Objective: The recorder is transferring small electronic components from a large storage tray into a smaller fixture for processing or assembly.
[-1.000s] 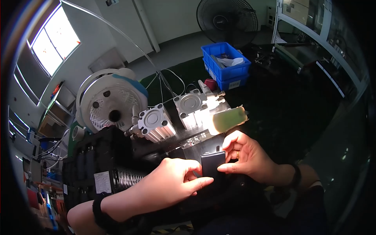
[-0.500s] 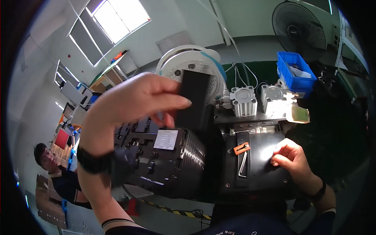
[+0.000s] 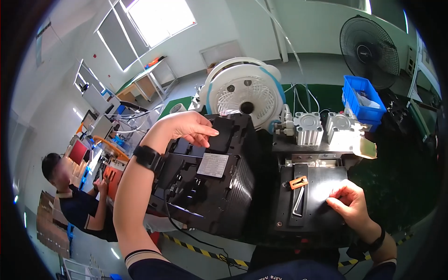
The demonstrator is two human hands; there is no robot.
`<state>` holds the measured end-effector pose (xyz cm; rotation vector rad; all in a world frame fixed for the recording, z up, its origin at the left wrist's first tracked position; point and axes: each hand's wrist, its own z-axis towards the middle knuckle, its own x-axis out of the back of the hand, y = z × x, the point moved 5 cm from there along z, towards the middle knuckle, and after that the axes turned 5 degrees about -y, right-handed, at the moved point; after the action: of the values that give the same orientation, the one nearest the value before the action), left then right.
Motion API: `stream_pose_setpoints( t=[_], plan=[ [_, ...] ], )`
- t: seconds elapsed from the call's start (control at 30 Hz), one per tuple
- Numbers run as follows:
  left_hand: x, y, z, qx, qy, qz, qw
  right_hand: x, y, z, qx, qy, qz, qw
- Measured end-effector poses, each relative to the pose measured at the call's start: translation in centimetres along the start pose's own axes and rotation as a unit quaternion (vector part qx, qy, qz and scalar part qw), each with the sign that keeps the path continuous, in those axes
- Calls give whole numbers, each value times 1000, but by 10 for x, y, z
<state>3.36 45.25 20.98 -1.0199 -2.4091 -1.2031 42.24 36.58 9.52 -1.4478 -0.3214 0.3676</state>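
Note:
My left hand (image 3: 192,129) is closed on the near left edge of a flat black rectangular piece (image 3: 222,136). The piece lies at or just above the top of a stack of black trays (image 3: 235,179), beside a white printed label (image 3: 213,165); whether it touches the tray is unclear. My right hand (image 3: 347,203) is curled with thumb and fingertips together at the right side of a black fixture plate (image 3: 322,212). Anything inside that pinch is too small to make out. On the plate rest an orange slotted clamp piece (image 3: 298,182) and a silver hex key (image 3: 297,205).
Two silver pneumatic cylinders (image 3: 308,127) stand behind the plate, with a blue bin (image 3: 363,105) beyond them. A white round fan-like unit (image 3: 245,91) is behind the trays. A black fan (image 3: 369,51) stands far right. A co-worker (image 3: 77,200) is at the left.
My left hand has lowered the black piece from in front of my view down to the tray stack. My right hand stays by the plate. The view has shifted slightly.

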Motion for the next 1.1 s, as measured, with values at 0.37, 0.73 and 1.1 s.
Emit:
stream_pose_setpoints(
  t=[0.37, 0.73, 1.1],
  plan=[
    [26, -3, -28, -18, 157, 143, 977, 1, 0, -1, -7, -9, 25, 1000],
    [-2, -6, -5, 36, 181, 55, 981, 2, 1, -1, 6, -4, 16, 1000],
    [-7, -1, 8, -18, 133, -56, 989, 3, 0, -3, 10, 1, 7, 1000]
  ],
)
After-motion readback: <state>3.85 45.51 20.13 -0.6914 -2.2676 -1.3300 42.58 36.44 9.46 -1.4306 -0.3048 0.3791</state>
